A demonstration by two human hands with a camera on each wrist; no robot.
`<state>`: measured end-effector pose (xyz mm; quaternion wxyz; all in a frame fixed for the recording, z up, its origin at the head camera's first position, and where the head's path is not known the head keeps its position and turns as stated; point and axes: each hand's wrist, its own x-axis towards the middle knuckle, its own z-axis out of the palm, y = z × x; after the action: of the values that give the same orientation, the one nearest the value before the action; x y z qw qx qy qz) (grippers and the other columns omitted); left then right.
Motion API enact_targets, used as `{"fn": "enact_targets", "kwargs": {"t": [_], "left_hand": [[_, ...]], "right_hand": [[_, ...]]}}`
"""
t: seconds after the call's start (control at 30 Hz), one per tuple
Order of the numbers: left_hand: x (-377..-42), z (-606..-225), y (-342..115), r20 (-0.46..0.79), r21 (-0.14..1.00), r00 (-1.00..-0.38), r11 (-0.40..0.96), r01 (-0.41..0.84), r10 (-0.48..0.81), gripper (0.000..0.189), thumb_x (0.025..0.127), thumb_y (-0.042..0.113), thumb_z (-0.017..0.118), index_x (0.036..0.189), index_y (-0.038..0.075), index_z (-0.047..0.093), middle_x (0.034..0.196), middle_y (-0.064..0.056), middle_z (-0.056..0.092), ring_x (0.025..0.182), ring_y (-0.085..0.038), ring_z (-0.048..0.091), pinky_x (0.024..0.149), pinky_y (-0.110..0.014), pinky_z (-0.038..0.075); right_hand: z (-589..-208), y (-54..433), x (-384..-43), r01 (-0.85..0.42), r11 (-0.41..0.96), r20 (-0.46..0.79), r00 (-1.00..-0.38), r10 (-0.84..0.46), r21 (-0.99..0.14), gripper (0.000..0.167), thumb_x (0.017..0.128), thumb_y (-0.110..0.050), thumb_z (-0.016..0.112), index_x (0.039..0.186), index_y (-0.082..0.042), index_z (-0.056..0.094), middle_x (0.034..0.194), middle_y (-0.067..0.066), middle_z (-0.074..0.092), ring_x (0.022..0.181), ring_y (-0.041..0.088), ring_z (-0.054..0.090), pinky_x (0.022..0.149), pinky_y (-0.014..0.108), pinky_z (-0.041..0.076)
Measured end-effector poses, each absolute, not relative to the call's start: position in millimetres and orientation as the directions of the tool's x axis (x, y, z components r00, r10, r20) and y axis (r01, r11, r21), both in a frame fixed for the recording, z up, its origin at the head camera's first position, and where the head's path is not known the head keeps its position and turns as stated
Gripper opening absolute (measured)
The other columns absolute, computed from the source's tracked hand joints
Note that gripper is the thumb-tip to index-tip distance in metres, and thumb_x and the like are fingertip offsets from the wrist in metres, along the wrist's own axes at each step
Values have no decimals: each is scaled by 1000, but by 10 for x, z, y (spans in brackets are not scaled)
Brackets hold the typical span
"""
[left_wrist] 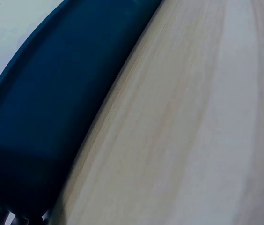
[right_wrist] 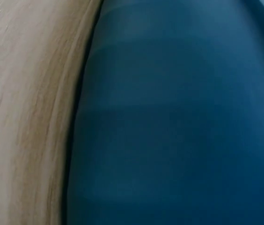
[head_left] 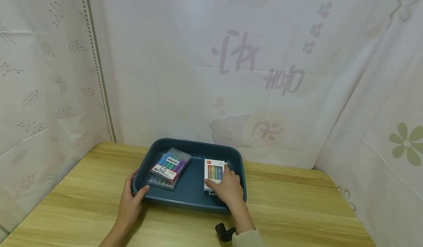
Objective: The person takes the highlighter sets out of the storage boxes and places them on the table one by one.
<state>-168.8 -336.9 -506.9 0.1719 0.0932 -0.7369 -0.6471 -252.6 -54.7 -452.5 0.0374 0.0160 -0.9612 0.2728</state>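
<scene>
A dark blue plastic tray (head_left: 198, 204) with raised walls sits on the wooden table. My left hand (head_left: 131, 199) grips its left front corner, thumb at the rim and fingers along the outer wall. Inside, on the right, lies a white box of crayons (head_left: 214, 171) with a window showing coloured sticks; another white edge peeks out beneath it. My right hand (head_left: 229, 186) holds this box across its width, thumb on the left edge and fingers on the right. The wrist views show mostly the tray's outer wall (left_wrist: 52, 93) (right_wrist: 169, 131).
Clear packs of coloured pens (head_left: 170, 166) lie overlapped in the tray's left half. The wooden table (head_left: 290, 210) extends to both sides. Pale printed curtains (head_left: 185, 74) hang behind and beside it. A black fitting (head_left: 224, 233) shows beside the right wrist.
</scene>
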Motion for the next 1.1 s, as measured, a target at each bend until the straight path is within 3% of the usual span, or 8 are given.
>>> {"fn": "enact_targets", "kwargs": {"t": [0.57, 0.73, 0.87, 1.1], "left_hand": [[-1703, -5063, -3356, 144, 984, -921, 148, 95, -362, 69, 101, 13, 59, 159, 9, 23, 154, -23, 37, 106, 11, 50, 83, -3, 45], [-1702, -5067, -3354, 150, 984, -920, 142, 105, -363, 68, 101, 11, 59, 159, 10, 23, 153, -23, 37, 105, 11, 51, 83, -3, 45], [-1696, -5067, -3353, 152, 985, -920, 137, 109, -362, 68, 101, 10, 58, 159, 9, 23, 152, -25, 37, 105, 12, 51, 83, -3, 46], [-1685, -5059, -3351, 145, 984, -917, 151, 94, -370, 68, 101, 11, 59, 159, 9, 24, 153, -24, 38, 106, 12, 50, 83, -2, 44]], "right_hand": [[-4495, -559, -2532, -37, 867, 68, -998, -4, -497, 102, 75, -50, 85, 150, 3, 41, 128, 26, 61, 100, 35, 61, 81, 54, 54], [-4528, -531, -2558, -67, 821, 82, -996, -25, -566, 95, 78, -39, 86, 148, 6, 42, 121, 26, 61, 91, 30, 61, 82, 52, 54], [-4530, -501, -2574, -97, 767, 98, -994, -45, -635, 83, 81, -26, 85, 145, 8, 45, 115, 24, 62, 95, 31, 61, 84, 52, 54], [-4491, -463, -2577, -105, 713, 93, -994, -55, -693, 76, 82, -15, 82, 143, 11, 45, 123, 30, 62, 104, 37, 62, 92, 55, 52]]}}
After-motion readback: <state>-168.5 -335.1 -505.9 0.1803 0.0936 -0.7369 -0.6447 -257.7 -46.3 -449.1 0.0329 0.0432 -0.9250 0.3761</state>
